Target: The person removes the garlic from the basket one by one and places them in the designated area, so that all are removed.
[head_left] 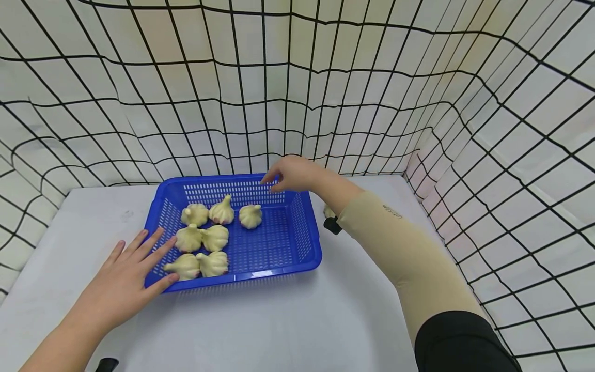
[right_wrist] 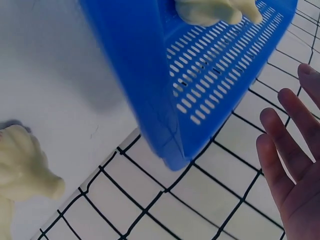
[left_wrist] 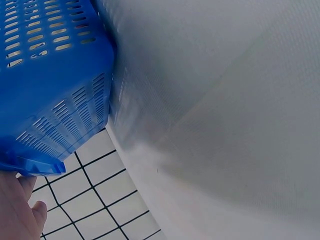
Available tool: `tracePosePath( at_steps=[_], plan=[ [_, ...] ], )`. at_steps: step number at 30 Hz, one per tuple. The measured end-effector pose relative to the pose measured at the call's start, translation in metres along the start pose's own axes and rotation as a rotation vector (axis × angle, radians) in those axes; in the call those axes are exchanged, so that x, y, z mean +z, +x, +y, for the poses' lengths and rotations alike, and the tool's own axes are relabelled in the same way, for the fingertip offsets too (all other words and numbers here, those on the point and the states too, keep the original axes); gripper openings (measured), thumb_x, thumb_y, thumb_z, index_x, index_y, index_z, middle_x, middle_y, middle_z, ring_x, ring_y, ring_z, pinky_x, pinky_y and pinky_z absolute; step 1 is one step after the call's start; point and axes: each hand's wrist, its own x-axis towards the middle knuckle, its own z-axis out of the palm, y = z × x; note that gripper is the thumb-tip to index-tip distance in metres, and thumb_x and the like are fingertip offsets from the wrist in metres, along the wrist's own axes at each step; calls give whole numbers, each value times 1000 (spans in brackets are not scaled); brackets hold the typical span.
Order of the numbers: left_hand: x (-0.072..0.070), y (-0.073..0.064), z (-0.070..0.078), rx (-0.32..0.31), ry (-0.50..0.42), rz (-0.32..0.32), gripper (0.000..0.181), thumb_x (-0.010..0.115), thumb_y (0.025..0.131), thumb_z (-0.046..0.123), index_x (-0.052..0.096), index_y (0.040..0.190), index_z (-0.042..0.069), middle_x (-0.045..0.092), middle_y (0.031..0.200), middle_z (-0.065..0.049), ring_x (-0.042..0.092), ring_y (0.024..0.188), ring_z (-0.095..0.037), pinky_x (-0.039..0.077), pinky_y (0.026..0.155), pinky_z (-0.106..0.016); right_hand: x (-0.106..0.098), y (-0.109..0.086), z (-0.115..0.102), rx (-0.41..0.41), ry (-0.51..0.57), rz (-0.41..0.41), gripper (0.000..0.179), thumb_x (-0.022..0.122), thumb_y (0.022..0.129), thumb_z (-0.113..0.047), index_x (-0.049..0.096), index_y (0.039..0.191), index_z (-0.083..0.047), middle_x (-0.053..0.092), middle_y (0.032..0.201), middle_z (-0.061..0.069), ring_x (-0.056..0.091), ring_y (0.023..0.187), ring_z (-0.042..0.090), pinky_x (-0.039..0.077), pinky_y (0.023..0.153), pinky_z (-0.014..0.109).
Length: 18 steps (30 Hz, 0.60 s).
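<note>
A blue plastic basket [head_left: 279, 268] with slotted walls holds several garlic bulbs [head_left: 215, 237], most of them grouped in its left half. One garlic bulb [head_left: 250, 216] lies nearer the middle, apart from the right wall. My left hand [head_left: 127, 276] rests on the basket's left front corner, fingers spread and straight. Above the back right rim is my right hand [head_left: 297, 173], its fingers loosely bent and nothing in them. The right wrist view shows those fingers [right_wrist: 285, 145] parted, beside the basket wall [right_wrist: 135, 65].
Right of the basket, garlic [head_left: 329, 211] lies on the white table [head_left: 344, 310], partly hidden by the right forearm; a garlic bulb [right_wrist: 22, 162] shows there in the right wrist view. Black netting [head_left: 265, 103] over white cloth encloses the back and sides.
</note>
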Motion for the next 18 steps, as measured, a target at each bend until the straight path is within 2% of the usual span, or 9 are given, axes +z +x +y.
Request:
tracePosePath(
  at_steps=[3, 9, 18],
  plan=[
    [-1, 0, 0, -3, 0, -1, 84, 56, 93, 61, 25, 159, 20, 21, 162, -20, -3, 151, -40, -24, 114, -45, 5, 9, -8, -20, -69, -43, 30, 68, 95, -32, 71, 124, -27, 69, 116, -10, 60, 100, 7, 49, 88, 26],
    [-1, 0, 0, -3, -4, -1, 83, 56, 93, 61, 26, 158, 19, 22, 162, -21, -2, 150, -40, -24, 114, -46, 16, 24, -21, -44, -169, -134, 31, 67, 96, -31, 69, 127, -26, 68, 124, -10, 58, 118, 10, 45, 101, 28],
    [0, -1, -1, 0, 2, -2, 83, 55, 93, 62, 26, 158, 19, 22, 162, -20, -3, 151, -39, -24, 114, -46, 32, 35, -32, -48, -271, -194, 30, 68, 95, -34, 71, 123, -26, 68, 119, -10, 59, 113, 10, 47, 98, 30]
  ],
)
